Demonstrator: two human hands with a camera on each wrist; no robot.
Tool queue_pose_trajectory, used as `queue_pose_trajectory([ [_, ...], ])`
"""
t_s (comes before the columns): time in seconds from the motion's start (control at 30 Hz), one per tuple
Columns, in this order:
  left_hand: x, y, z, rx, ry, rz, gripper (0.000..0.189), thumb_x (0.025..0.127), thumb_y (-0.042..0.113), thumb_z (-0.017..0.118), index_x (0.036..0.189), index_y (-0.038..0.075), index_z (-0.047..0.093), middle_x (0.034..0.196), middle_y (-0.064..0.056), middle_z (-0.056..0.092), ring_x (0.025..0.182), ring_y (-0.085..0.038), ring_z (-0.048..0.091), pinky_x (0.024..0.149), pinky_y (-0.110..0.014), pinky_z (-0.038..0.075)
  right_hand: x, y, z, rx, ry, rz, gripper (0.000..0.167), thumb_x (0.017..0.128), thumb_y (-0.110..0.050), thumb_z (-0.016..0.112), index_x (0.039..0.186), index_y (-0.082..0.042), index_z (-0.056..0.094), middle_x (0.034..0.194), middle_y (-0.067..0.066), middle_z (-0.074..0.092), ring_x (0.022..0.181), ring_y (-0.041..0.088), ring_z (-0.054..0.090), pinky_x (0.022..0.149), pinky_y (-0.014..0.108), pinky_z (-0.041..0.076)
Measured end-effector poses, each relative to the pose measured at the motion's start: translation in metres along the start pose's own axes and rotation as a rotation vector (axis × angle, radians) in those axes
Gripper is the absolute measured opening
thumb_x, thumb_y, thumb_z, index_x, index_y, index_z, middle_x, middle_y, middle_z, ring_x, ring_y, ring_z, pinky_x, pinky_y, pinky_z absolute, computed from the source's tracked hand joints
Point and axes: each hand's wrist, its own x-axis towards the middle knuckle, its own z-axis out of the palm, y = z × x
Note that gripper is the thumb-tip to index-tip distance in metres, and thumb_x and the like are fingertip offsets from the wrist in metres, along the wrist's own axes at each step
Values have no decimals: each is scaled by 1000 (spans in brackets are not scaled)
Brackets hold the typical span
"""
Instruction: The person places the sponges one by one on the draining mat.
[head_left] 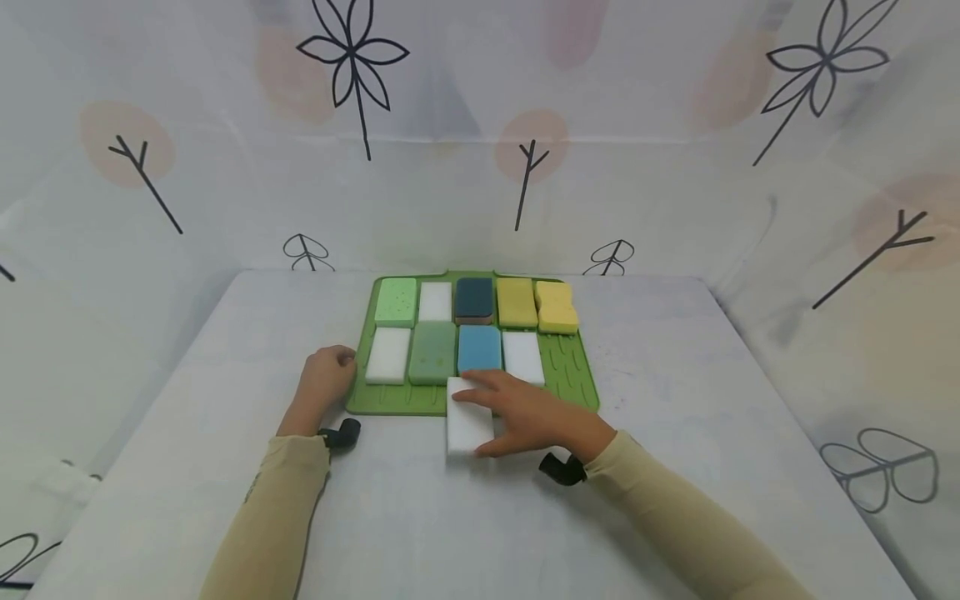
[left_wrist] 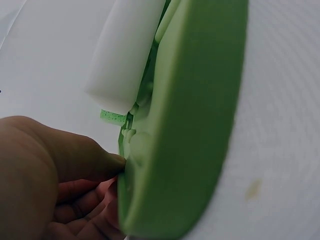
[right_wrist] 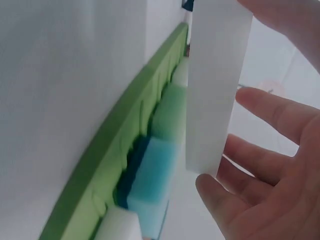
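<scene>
My right hand (head_left: pixel 528 414) holds a white sponge block (head_left: pixel 463 432) between its thumb and fingers, over the front edge of a green ridged silicone mat (head_left: pixel 570 371). In the right wrist view the white block (right_wrist: pixel 215 90) stands on its narrow side, fingertips along its edges. My left hand (head_left: pixel 327 377) is at the mat's left edge. The left wrist view shows its thumb and curled fingers pinching the mat's raised rim (left_wrist: pixel 165 150). Nearest the right hand on the mat lie a blue sponge (head_left: pixel 480 347) and another white block (head_left: pixel 523 358).
Along the mat's back row are a light green sponge (head_left: pixel 396 302), a white block (head_left: pixel 436 301), a dark blue sponge (head_left: pixel 474 297) and yellow sponges (head_left: pixel 517 302). The front row also has a white block (head_left: pixel 388 355) and a green sponge (head_left: pixel 432 353). Patterned cloth walls (head_left: pixel 450 200) surround the table.
</scene>
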Motion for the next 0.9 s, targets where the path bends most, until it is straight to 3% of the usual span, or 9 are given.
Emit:
queue_pose_trajectory([
  [0.9,2,-2,1,-6,-8,-1,46,93,16,41,134,-1,52,128,-22,57,115,-34,54,96,-48,47,-24,32,-24,70,40,8,75,79,-45,76,144,-25,45,158,3,27,144,27,30,108,46,41],
])
